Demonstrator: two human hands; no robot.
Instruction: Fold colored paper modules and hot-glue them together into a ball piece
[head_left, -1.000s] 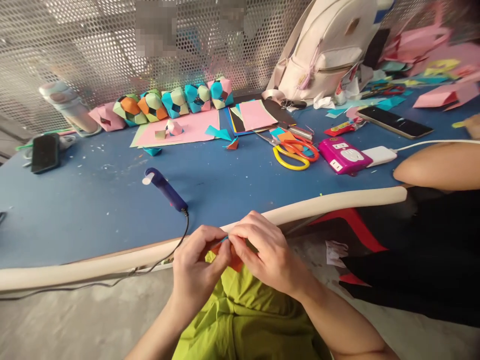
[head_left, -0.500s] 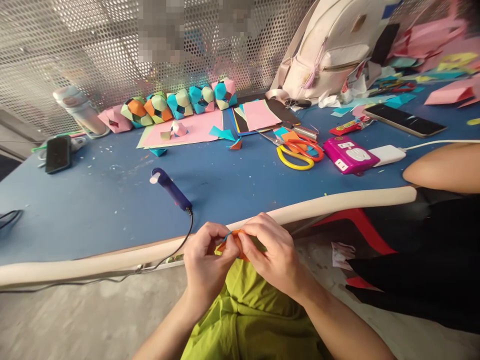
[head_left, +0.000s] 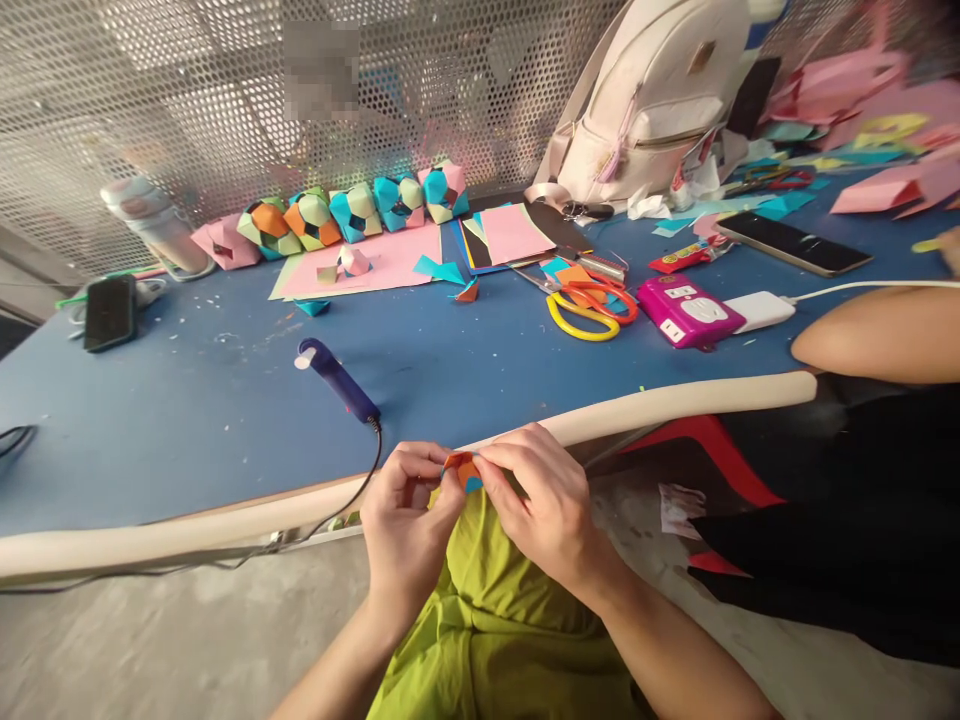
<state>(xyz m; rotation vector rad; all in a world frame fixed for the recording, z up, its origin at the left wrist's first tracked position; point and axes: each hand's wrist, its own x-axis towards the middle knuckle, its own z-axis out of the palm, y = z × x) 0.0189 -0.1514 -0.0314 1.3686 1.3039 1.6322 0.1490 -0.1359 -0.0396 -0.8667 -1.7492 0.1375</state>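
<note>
Between my two hands, over my lap and by the table's front edge, is a small folded paper piece [head_left: 466, 468], orange with blue showing. My left hand [head_left: 411, 500] pinches its left side between thumb and fingers. The right side is gripped by my right hand [head_left: 541, 495], thumb and fingertips closed on it. My fingers hide part of the piece. On the table just beyond lies a dark blue corded hand tool [head_left: 341, 382] with a round pale end. Its black cord runs down over the edge to the left of my left hand.
Folded paper balls [head_left: 313, 218] stand in a row along the mesh panel [head_left: 210, 100]. Scissors [head_left: 585, 318], a magenta power adapter [head_left: 690, 312], phones [head_left: 795, 243], paper sheets [head_left: 517, 235] and a backpack [head_left: 637, 120] lie on the table [head_left: 225, 380]. Another person's arm [head_left: 877, 335] rests at right.
The folded paper piece has turned and spread between my fingers, showing more of its orange inner face and a blue corner. My hands have moved slightly apart around it.
</note>
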